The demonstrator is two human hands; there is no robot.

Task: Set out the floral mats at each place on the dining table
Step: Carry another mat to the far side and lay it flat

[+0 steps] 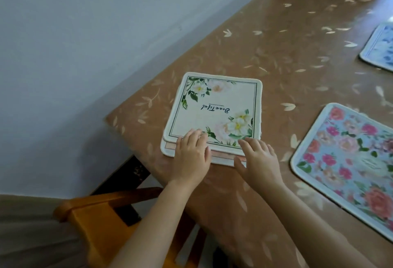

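Observation:
A small stack of floral mats lies near the left end of the dining table (297,40). The top mat (217,102) is cream with white flowers and the word "Beautiful". A pink-edged mat (168,147) shows beneath it. My left hand (191,155) rests flat on the stack's near edge, fingers straight. My right hand (259,159) lies beside it on the near right corner, fingers spread, thumb at the stack's edge. A blue mat with pink roses (348,161) lies flat at the right. Another bluish mat (380,46) sits at the far right edge.
The table wears a brown cloth with a pale leaf print. An orange wooden chair (95,214) stands at the table's left corner below my left arm. A pale wall runs along the table's left side.

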